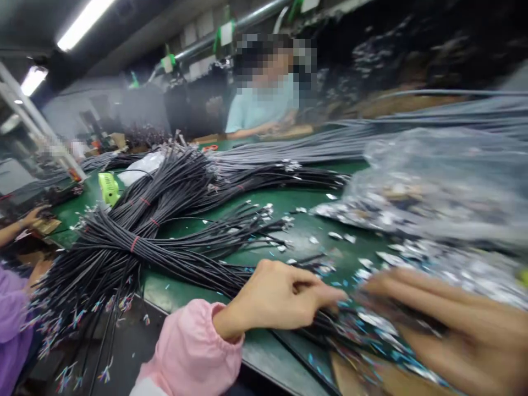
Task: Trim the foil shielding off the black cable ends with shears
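Note:
My left hand, in a pink sleeve, lies over the right end of a black cable bundle. Its thumb and forefinger are pinched together on a black cable, near stripped ends with coloured wires. My right hand is just to the right, smeared by motion, with its fingers bent above the wire ends. Whether it holds anything is hidden by the blur. Silvery foil scraps and blue bits lie between and under both hands.
Red-tied black cable bundles cross on the green table, their wire ends hanging over the edge. A clear plastic bag stands at the right. Behind are long grey cables, a lime-green object and a seated person. A purple-sleeved person works at left.

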Tool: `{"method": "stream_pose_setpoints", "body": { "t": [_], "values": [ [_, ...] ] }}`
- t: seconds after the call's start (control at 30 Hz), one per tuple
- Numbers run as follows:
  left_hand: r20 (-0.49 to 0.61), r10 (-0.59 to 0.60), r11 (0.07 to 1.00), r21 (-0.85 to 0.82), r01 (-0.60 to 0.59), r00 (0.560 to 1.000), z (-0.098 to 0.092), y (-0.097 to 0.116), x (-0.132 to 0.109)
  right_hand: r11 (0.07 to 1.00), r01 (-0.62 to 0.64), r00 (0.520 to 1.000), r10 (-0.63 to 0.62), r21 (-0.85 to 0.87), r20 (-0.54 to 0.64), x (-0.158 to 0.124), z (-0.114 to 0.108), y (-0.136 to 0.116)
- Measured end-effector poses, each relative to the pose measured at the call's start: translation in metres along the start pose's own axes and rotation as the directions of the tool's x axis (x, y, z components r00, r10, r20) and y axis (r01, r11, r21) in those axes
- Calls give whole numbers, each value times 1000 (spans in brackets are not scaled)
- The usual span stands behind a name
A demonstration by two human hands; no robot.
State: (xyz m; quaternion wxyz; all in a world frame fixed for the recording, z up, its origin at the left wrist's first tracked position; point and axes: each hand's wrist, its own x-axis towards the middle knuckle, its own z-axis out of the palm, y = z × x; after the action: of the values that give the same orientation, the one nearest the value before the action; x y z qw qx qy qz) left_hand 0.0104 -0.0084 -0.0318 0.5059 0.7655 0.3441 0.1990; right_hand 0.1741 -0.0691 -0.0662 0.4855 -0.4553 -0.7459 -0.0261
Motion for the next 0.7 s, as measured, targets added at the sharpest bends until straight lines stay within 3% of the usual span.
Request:
{"method": "stream_pose_setpoints", "body": {
  "t": [0.07,0.17,0.27,0.33,0.43,0.5,0.57,0.7],
  "values": [
    [-63,31,999,15,-31,998,6,-1,4,995,62,997,-66,-77,-44,12,-12,-5],
    [32,90,990,-115,-85,995,6,-5,10,998,-66,996,65,-13,-58,23,-21,-11],
    [105,54,973,-228,-29,993,2,-9,15,964,-164,977,130,207,167,28,-18,-9],
    [54,43,978,-207,-31,998,2,-12,19,963,-198,964,157,185,214,29,-15,-3],
    [-56,40,980,-195,-50,998,4,-12,22,982,-185,983,185,-38,10,30,-17,6],
    [-79,23,963,-266,-43,997,5,-11,22,958,-242,953,205,-152,-222,30,-20,9],
    [-92,14,940,-339,-45,996,5,-11,22,942,-283,911,205,-182,-357,29,-22,9],
    [-145,40,933,-349,-89,989,4,-10,21,978,-194,960,174,-74,-220,28,-17,2]
  ]
}}
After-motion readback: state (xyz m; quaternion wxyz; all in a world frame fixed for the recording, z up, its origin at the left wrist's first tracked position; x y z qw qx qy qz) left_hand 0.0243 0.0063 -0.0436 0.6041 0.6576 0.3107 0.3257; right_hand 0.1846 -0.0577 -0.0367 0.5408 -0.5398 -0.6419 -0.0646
